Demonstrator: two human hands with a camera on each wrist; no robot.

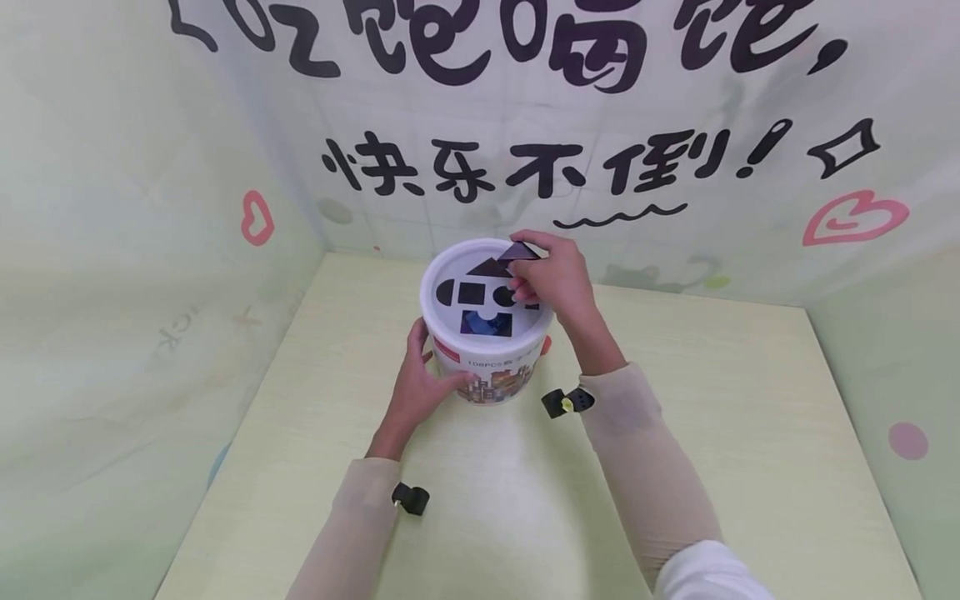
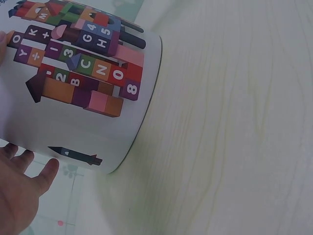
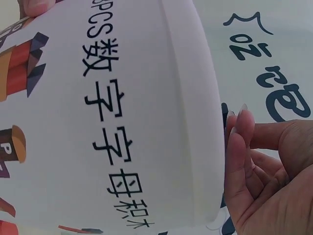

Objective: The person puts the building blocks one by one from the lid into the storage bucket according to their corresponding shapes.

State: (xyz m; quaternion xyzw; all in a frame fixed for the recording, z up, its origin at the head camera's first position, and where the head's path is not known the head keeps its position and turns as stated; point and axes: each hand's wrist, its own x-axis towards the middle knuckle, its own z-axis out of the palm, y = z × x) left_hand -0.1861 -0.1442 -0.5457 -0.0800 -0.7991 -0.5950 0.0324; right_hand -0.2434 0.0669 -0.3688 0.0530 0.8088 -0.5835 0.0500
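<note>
A white block bucket stands on the table, printed with colourful letter and number blocks. Its white lid has several dark shaped cutouts, among them a square, a half circle and an arch; something blue shows through the arch cutout. My left hand holds the bucket's left side, thumb across the front and fingers round the side. Over the lid's far right part, my right hand pinches a dark purple triangular block between thumb and fingers. In the right wrist view, the bucket wall hides most of that block.
The pale wood-grain table runs around the bucket. Behind it rises a printed fabric wall with black characters, with more fabric to the left and right. A red part juts from the bucket's right side.
</note>
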